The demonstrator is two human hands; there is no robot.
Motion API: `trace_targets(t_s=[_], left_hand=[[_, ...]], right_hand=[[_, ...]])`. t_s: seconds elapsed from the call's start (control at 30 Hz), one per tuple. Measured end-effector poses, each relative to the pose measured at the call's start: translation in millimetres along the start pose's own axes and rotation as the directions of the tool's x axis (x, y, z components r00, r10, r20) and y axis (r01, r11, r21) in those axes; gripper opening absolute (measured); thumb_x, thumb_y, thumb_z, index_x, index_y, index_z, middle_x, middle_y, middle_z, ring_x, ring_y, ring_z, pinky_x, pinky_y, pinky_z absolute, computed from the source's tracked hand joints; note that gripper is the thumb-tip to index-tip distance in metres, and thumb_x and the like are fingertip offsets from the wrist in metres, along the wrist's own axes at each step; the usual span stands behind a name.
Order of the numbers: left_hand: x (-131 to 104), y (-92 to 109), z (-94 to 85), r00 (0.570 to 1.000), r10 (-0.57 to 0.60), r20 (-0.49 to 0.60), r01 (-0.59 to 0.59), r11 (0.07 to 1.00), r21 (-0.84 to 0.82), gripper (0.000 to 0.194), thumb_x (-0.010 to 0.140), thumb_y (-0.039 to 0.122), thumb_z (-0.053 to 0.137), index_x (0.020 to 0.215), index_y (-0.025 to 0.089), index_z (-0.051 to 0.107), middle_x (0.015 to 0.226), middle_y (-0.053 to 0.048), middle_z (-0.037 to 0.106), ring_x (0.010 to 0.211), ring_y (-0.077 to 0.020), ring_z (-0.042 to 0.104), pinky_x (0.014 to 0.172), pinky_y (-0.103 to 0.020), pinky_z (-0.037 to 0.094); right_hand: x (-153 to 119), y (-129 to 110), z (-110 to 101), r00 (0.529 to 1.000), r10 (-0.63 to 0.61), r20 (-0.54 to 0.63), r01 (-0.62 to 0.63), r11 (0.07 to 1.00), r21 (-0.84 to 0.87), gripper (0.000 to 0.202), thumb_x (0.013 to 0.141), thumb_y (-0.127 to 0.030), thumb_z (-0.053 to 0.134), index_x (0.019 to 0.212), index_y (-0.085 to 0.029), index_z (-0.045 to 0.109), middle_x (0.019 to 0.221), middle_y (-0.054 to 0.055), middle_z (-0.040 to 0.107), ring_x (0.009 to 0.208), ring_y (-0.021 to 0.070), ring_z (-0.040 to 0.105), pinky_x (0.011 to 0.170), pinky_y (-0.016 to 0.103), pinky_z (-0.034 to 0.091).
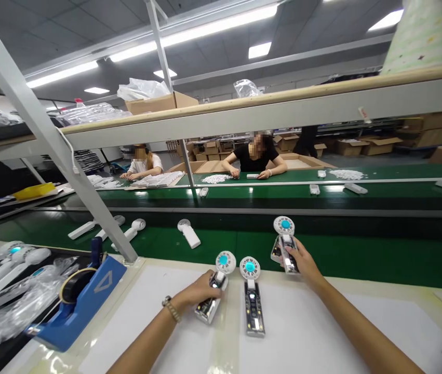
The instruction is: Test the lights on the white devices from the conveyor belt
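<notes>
My left hand (201,290) is closed around a small white handheld fan (225,263) with a blue centre; its handle is open, showing dark inner parts. Another such fan (254,307) lies face up on the white work surface between my hands. Over the near edge of the green belt, my right hand (302,259) grips a third fan (284,225) by its handle. A further handle piece (276,249) shows behind that fan, partly hidden.
A blue tape dispenser (80,301) stands at left beside a pile of white fans (6,265). White fans lie on the green belt (221,241). A slanted metal post (61,140) rises at left. Two people sit across the belts; an overhead shelf (244,114) spans the view.
</notes>
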State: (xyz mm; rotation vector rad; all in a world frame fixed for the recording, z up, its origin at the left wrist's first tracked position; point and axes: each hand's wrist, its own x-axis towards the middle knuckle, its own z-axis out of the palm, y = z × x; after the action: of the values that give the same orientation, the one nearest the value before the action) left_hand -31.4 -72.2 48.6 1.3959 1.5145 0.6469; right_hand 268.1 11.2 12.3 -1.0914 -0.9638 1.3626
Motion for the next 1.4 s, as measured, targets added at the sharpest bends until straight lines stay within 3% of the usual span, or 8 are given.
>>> trace_targets(t_s=[0.07, 0.17, 0.37, 0.5, 0.7, 0.97, 1.2, 1.4], left_hand=[[8, 0, -6.5, 0.999, 0.04, 0.035, -0.033, 0.982, -0.186, 0.036, 0.06, 0.031, 0.065, 0.087, 0.018, 0.045, 0.078, -0.004, 0.059, 0.07, -0.0205, 0.059, 0.061, -0.031, 0.047], [22, -3, -8.3, 0.996, 0.078, -0.05, -0.092, 0.899, -0.429, 0.04, 0.065, 0.035, 0.066, 0.092, 0.02, 0.041, 0.095, -0.005, 0.058, 0.067, -0.0166, 0.06, 0.061, -0.032, 0.05], [45, -29, -6.7, 0.981, 0.034, -0.192, -0.156, 0.731, -0.664, 0.042, 0.07, 0.032, 0.061, 0.104, 0.021, 0.039, 0.097, -0.007, 0.06, 0.059, -0.014, 0.06, 0.053, -0.027, 0.048], [46, -38, -7.7, 0.986, 0.058, -0.158, -0.151, 0.72, -0.677, 0.047, 0.066, 0.025, 0.061, 0.106, 0.018, 0.037, 0.083, -0.005, 0.063, 0.066, -0.0182, 0.063, 0.061, -0.03, 0.048], [44, -38, -3.3, 0.979, 0.081, -0.185, -0.184, 0.738, -0.65, 0.053, 0.064, 0.029, 0.068, 0.106, 0.019, 0.037, 0.096, -0.009, 0.061, 0.078, -0.0219, 0.063, 0.066, -0.034, 0.05], [41, -31, -1.0, 0.98, 0.037, -0.195, -0.164, 0.704, -0.691, 0.061, 0.057, 0.029, 0.073, 0.107, 0.021, 0.039, 0.114, -0.013, 0.054, 0.088, -0.0253, 0.061, 0.071, -0.038, 0.051], [42, -34, -1.9, 0.987, 0.068, -0.148, -0.152, 0.72, -0.678, 0.055, 0.063, 0.026, 0.068, 0.108, 0.019, 0.037, 0.097, -0.011, 0.062, 0.086, -0.0249, 0.062, 0.077, -0.04, 0.049], [41, -31, -0.8, 0.982, 0.066, -0.175, -0.169, 0.714, -0.679, 0.053, 0.061, 0.027, 0.07, 0.104, 0.02, 0.041, 0.116, -0.012, 0.053, 0.093, -0.0245, 0.06, 0.077, -0.038, 0.05]], right_hand=[[-1, 4, -13, 0.996, 0.058, -0.06, -0.054, 0.996, 0.073, 0.062, 0.071, -0.032, 0.056, 0.128, -0.027, 0.033, 0.089, 0.002, 0.067, 0.068, 0.0233, 0.065, 0.054, 0.033, 0.055], [-4, 12, -26, 0.992, 0.09, -0.088, -0.079, 0.989, 0.124, 0.055, 0.071, -0.027, 0.054, 0.124, -0.026, 0.039, 0.098, 0.003, 0.066, 0.071, 0.0218, 0.065, 0.056, 0.032, 0.055], [-8, 23, -33, 0.983, 0.178, -0.04, -0.165, 0.961, 0.221, 0.054, 0.067, -0.028, 0.065, 0.117, -0.026, 0.045, 0.101, 0.003, 0.065, 0.069, 0.0199, 0.065, 0.057, 0.029, 0.054], [-6, 25, -36, 0.985, 0.171, -0.013, -0.166, 0.972, 0.167, 0.059, 0.068, -0.032, 0.065, 0.121, -0.027, 0.041, 0.096, 0.003, 0.067, 0.066, 0.0207, 0.065, 0.061, 0.032, 0.054], [-9, 28, -40, 0.993, 0.106, 0.05, -0.108, 0.993, 0.054, 0.066, 0.071, -0.042, 0.064, 0.127, -0.024, 0.035, 0.076, 0.003, 0.067, 0.069, 0.0227, 0.064, 0.064, 0.035, 0.051], [-12, 21, -34, 0.997, 0.081, 0.005, -0.082, 0.996, 0.033, 0.062, 0.064, -0.044, 0.069, 0.119, -0.025, 0.045, 0.102, 0.009, 0.062, 0.079, 0.0252, 0.062, 0.067, 0.037, 0.05], [-14, 22, -35, 0.994, 0.103, 0.033, -0.104, 0.994, 0.04, 0.069, 0.067, -0.044, 0.068, 0.126, -0.025, 0.036, 0.082, 0.007, 0.067, 0.069, 0.0237, 0.063, 0.065, 0.037, 0.049], [-14, 22, -35, 0.992, 0.122, -0.018, -0.121, 0.991, 0.051, 0.075, 0.066, -0.043, 0.069, 0.129, -0.027, 0.033, 0.09, 0.006, 0.067, 0.071, 0.0239, 0.064, 0.064, 0.036, 0.051]])
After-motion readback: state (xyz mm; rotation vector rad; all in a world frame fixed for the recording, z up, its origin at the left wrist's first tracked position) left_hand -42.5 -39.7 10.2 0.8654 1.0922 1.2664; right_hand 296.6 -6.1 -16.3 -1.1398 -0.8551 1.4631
